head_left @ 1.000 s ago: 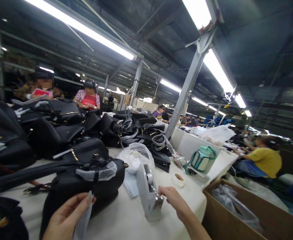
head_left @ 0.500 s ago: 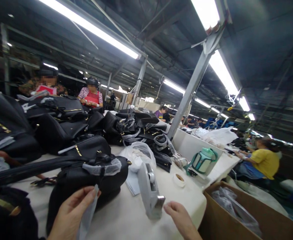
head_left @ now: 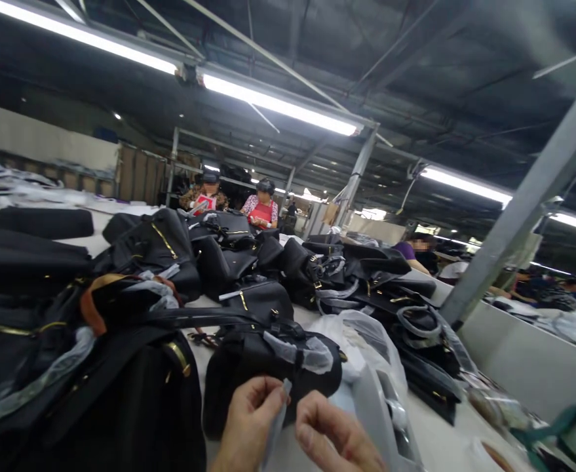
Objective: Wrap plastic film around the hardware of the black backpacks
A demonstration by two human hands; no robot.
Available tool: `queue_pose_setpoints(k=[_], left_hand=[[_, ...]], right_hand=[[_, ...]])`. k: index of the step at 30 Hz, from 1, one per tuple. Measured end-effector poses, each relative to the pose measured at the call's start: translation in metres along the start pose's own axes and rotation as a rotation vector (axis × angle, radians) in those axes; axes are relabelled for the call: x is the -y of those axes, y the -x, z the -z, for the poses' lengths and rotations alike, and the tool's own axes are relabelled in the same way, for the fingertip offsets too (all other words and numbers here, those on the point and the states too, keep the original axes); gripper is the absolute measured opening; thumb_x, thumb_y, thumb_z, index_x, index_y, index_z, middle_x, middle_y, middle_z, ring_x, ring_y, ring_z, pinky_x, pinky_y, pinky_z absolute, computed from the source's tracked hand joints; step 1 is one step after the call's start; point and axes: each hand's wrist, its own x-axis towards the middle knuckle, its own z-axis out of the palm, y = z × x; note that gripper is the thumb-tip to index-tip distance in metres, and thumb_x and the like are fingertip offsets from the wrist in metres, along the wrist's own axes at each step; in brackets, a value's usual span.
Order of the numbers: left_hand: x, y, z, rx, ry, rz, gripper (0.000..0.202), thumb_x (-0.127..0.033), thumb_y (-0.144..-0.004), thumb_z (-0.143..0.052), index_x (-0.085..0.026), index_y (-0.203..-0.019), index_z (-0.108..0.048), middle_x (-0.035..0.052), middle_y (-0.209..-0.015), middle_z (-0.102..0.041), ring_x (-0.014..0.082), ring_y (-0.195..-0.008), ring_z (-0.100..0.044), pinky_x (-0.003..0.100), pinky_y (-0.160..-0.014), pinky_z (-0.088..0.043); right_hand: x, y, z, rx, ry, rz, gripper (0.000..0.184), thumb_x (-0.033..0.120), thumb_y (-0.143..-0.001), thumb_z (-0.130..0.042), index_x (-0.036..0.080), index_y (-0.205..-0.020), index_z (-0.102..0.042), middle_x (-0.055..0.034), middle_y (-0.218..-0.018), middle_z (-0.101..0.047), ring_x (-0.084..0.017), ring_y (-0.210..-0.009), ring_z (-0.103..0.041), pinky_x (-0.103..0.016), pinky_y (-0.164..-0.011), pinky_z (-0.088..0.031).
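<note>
My left hand (head_left: 251, 423) pinches a thin pale sheet (head_left: 274, 429), perhaps paper or plastic, between thumb and fingers. Close to its right, my right hand (head_left: 337, 432) has its fingers curled together, and whatever is in them is hidden. The hands are a little apart, in front of a black handbag (head_left: 241, 360) whose handle is wrapped in clear film (head_left: 314, 356). A grey tape dispenser (head_left: 373, 410) stands just right of my right hand, partly covered by a clear plastic bag (head_left: 366, 328).
Black bags (head_left: 145, 246) with gold zips are heaped across the white table. A large black bag (head_left: 135, 400) lies at near left. At lower right are a tape roll (head_left: 489, 455) and a green bag (head_left: 573, 429). A metal post (head_left: 523, 216) rises at right; co-workers sit behind.
My right hand has moved from the tape dispenser's front end to beside my left hand. The view has turned left, and my left hand still pinches the pale sheet.
</note>
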Motion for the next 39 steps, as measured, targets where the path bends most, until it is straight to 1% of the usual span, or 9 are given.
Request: queue_pose_setpoints(k=[4,8,12,16,21,23,28,34,39], left_hand=[[0.01,-0.003,0.0,0.03,0.008,-0.037,0.044,-0.055,-0.057,-0.082,-0.013,-0.062,-0.07,0.0035,-0.062,-0.063,0.0167,-0.064,-0.054,0.026,-0.064,-0.043],[0.024,-0.007,0.001,0.004,0.022,-0.076,0.041,-0.054,-0.06,-0.081,-0.014,-0.061,-0.069,0.0008,-0.059,-0.059,0.0146,-0.061,-0.051,0.024,-0.06,-0.04],[0.023,-0.004,0.002,0.042,0.03,-0.087,0.036,-0.049,-0.064,-0.078,-0.014,-0.065,-0.07,0.0019,-0.063,-0.061,0.0158,-0.065,-0.052,0.025,-0.063,-0.041],[0.015,-0.001,0.003,0.094,0.04,-0.105,0.033,-0.047,-0.069,-0.074,-0.014,-0.067,-0.07,0.0013,-0.063,-0.06,0.0152,-0.064,-0.05,0.025,-0.063,-0.04],[0.008,0.002,0.001,0.044,-0.027,-0.135,0.041,-0.054,-0.068,-0.074,-0.015,-0.06,-0.066,-0.002,-0.058,-0.05,0.0129,-0.059,-0.042,0.024,-0.059,-0.036],[0.007,0.002,0.001,0.058,-0.01,-0.1,0.041,-0.056,-0.067,-0.074,-0.015,-0.061,-0.068,-0.0017,-0.058,-0.052,0.0129,-0.059,-0.043,0.025,-0.06,-0.037],[0.012,-0.002,0.005,0.102,0.02,-0.045,0.036,-0.05,-0.062,-0.078,-0.015,-0.068,-0.076,0.0033,-0.065,-0.066,0.0172,-0.066,-0.055,0.027,-0.068,-0.043],[0.016,0.0,0.005,-0.002,0.091,-0.084,0.033,-0.041,-0.06,-0.081,-0.015,-0.081,-0.077,0.0071,-0.076,-0.073,0.0197,-0.072,-0.063,0.028,-0.07,-0.047],[0.017,0.006,0.002,-0.108,0.041,-0.155,0.028,-0.037,-0.063,-0.082,-0.016,-0.075,-0.068,-0.0016,-0.061,-0.059,0.0125,-0.059,-0.053,0.022,-0.058,-0.042]], right_hand=[[-0.004,-0.021,-0.007,-0.13,0.15,-0.039,0.027,0.043,-0.086,-0.054,0.021,-0.07,-0.056,0.0014,-0.071,-0.055,-0.018,-0.073,-0.053,-0.026,-0.071,-0.042],[-0.018,-0.024,-0.014,-0.228,0.175,-0.064,0.028,0.045,-0.084,-0.054,0.021,-0.069,-0.054,0.0018,-0.068,-0.055,-0.018,-0.07,-0.054,-0.026,-0.067,-0.042],[-0.023,-0.024,-0.021,-0.355,0.223,-0.035,0.03,0.047,-0.083,-0.055,0.022,-0.067,-0.054,0.0024,-0.065,-0.056,-0.017,-0.067,-0.056,-0.026,-0.067,-0.042],[-0.027,-0.026,-0.02,-0.354,0.304,0.022,0.031,0.046,-0.085,-0.056,0.021,-0.067,-0.056,0.0012,-0.065,-0.059,-0.017,-0.065,-0.057,-0.026,-0.066,-0.044],[-0.027,-0.025,-0.01,-0.254,0.268,0.092,0.027,0.042,-0.086,-0.058,0.02,-0.071,-0.062,-0.0006,-0.07,-0.063,-0.018,-0.068,-0.06,-0.024,-0.066,-0.047],[-0.026,-0.023,-0.01,-0.245,0.234,0.099,0.023,0.039,-0.085,-0.06,0.021,-0.073,-0.064,-0.0005,-0.07,-0.064,-0.018,-0.069,-0.061,-0.023,-0.066,-0.048],[-0.032,-0.021,-0.02,-0.41,0.167,0.093,0.022,0.041,-0.081,-0.064,0.022,-0.069,-0.067,-0.0011,-0.067,-0.067,-0.02,-0.066,-0.063,-0.025,-0.067,-0.049],[-0.049,-0.025,-0.019,-0.349,0.106,-0.02,0.028,0.043,-0.078,-0.069,0.021,-0.094,-0.075,-0.0081,-0.087,-0.078,-0.027,-0.081,-0.072,-0.031,-0.078,-0.054],[-0.045,-0.023,-0.029,-0.52,0.169,0.111,0.031,0.051,-0.077,-0.069,0.023,-0.063,-0.07,-0.0038,-0.068,-0.068,-0.02,-0.065,-0.064,-0.026,-0.066,-0.051]])
